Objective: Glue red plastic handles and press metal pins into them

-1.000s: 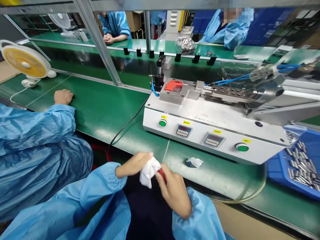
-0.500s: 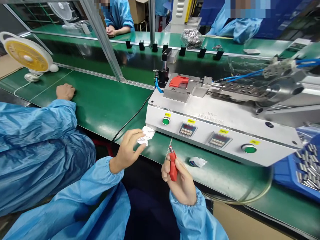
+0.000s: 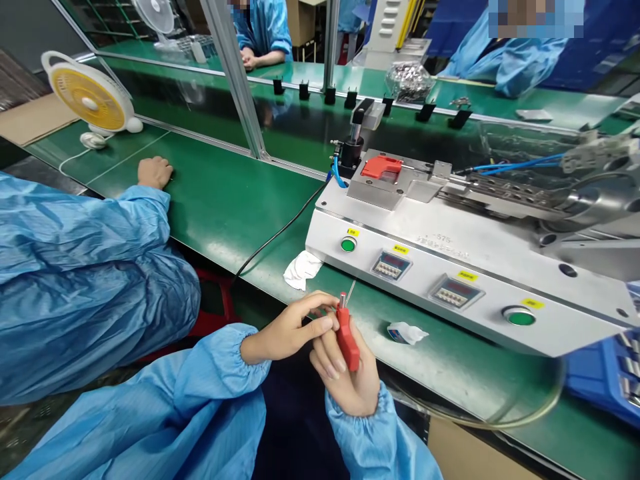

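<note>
My right hand (image 3: 345, 377) is closed around a red plastic handle (image 3: 349, 343), angled like a pistol grip and held upright, with a short metal tip at its top. From the left, my left hand (image 3: 295, 327) reaches in, its thumb and fingertips at the handle's upper end; its hidden fingertips seem to pinch it there. Another red pistol-shaped handle (image 3: 381, 166) lies in the metal fixture of the white bench machine (image 3: 400, 230). Behind the held handle, a thin metal rod (image 3: 351, 292) shows on the green bench.
Near the machine's front lie a crumpled white cloth or paper (image 3: 303, 269) and a small white packet (image 3: 407, 333). A blue bin (image 3: 600, 380) of metal parts is at right. A co-worker's hand (image 3: 155, 173) rests on the bench at left, near a yellow fan (image 3: 87, 97).
My left hand has moved right, from beside the white cloth to the red handle in my right hand. The view has shifted slightly left.
</note>
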`<move>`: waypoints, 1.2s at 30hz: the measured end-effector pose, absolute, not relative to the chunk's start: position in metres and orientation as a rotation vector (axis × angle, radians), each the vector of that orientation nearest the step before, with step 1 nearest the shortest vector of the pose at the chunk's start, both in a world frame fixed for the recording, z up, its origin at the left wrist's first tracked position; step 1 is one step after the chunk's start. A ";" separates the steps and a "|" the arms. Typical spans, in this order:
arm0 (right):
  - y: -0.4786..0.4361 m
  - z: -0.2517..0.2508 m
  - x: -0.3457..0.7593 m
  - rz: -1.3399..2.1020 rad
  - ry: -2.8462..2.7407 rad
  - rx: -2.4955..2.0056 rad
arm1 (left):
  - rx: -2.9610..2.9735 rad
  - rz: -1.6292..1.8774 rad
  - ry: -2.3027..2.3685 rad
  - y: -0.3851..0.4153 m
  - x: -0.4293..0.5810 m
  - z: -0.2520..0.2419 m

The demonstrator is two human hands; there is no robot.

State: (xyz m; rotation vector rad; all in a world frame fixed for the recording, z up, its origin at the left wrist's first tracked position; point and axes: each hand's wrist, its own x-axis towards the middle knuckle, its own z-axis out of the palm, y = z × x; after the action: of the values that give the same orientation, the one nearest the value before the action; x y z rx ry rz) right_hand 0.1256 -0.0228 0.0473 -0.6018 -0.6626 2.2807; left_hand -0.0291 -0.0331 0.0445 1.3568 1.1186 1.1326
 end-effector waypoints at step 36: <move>-0.059 -0.032 0.183 2.112 -1.206 -1.040 | 1.177 0.849 2.610 0.081 -0.277 0.074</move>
State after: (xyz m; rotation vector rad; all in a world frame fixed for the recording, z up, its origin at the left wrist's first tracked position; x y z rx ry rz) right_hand 0.1831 -0.0588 -0.0325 -1.0400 -1.2060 2.1117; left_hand -0.2767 0.0808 0.0743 1.1773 2.6103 0.8488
